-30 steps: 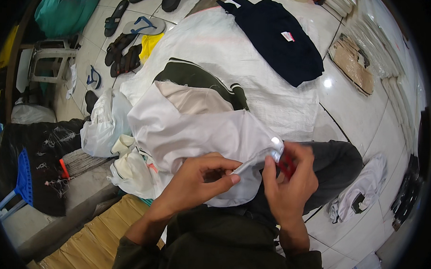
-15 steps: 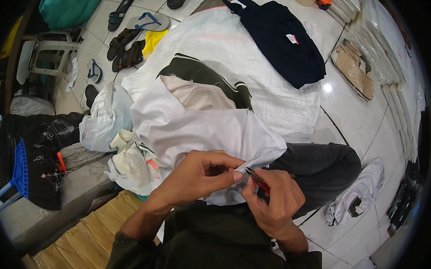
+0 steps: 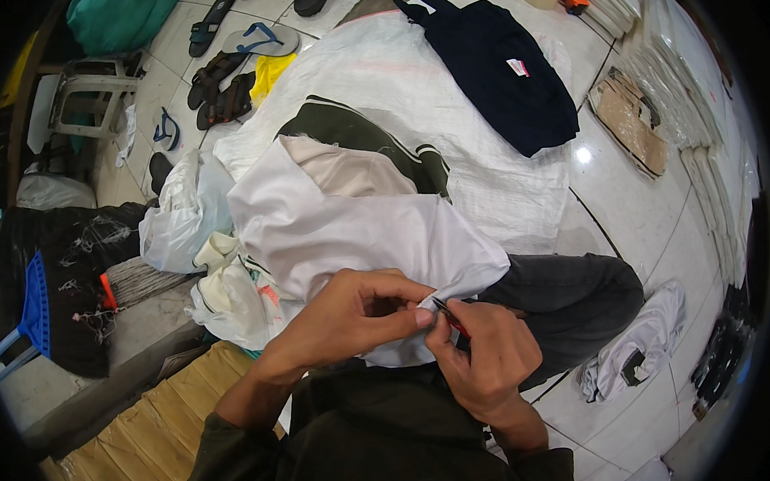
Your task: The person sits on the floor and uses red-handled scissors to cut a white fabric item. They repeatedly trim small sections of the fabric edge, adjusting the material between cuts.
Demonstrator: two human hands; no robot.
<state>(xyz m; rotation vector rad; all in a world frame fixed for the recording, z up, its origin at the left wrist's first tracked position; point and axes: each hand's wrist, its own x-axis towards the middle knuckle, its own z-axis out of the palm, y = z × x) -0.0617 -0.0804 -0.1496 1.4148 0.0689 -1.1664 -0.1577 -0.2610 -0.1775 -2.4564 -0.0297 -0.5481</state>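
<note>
A white cloth garment (image 3: 360,231) is spread over my lap, its folded edge running up to my fingers. My left hand (image 3: 348,315) pinches that edge between thumb and fingertips. Close beside it, my right hand (image 3: 491,354) is closed around small thread snips (image 3: 460,326) with red handles and dark blades. The blade tips touch or nearly touch the edge at the left fingertips; the exact contact is too small to tell. Beyond the white cloth lies a dark green garment (image 3: 347,125) with striped trim, partly covered.
A navy garment (image 3: 501,75) with a tag lies on a white woven sheet (image 3: 357,70). Sandals (image 3: 224,99) and a plastic bag (image 3: 187,212) are at left, near a blue dustpan or brush (image 3: 35,313). Plastic-wrapped stacks (image 3: 695,99) stand at right. A crumpled white garment (image 3: 636,342) lies on the tiles.
The snips in my right hand have shifted slightly left, toward the pinched edge. My left hand keeps its hold, and the whole view has moved very little.
</note>
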